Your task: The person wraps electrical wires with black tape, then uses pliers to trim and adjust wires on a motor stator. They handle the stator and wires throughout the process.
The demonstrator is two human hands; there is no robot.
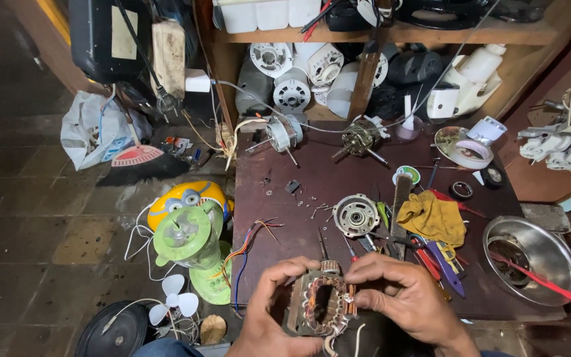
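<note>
Head view looks down at two hands low in the picture, over the near edge of a dark red table (365, 178). The left hand (273, 311) grips the left side of a motor part (318, 305), a square metal block wound with shiny copper wire and with a hole in the middle. The right hand (401, 294) pinches the right side of the same motor part with its fingertips. Both hands are closed on it, and it is held up just above the table edge, close to the person.

Coloured wires (249, 248) trail from the left of the block and hang off the table. Just behind the hands lie two screwdrivers (353, 250) and a round metal motor cover (355, 215). To the right is a crumpled yellow cloth (434, 218), with more small tools beside it. Farther right sits a shiny metal bowl (530, 258) with a red stick lying across it. At the back of the table are two small motors (358, 137) with thin shafts.

On the floor to the left stands a green fan body (190, 241), and near it lies a small white fan blade (173, 297).
</note>
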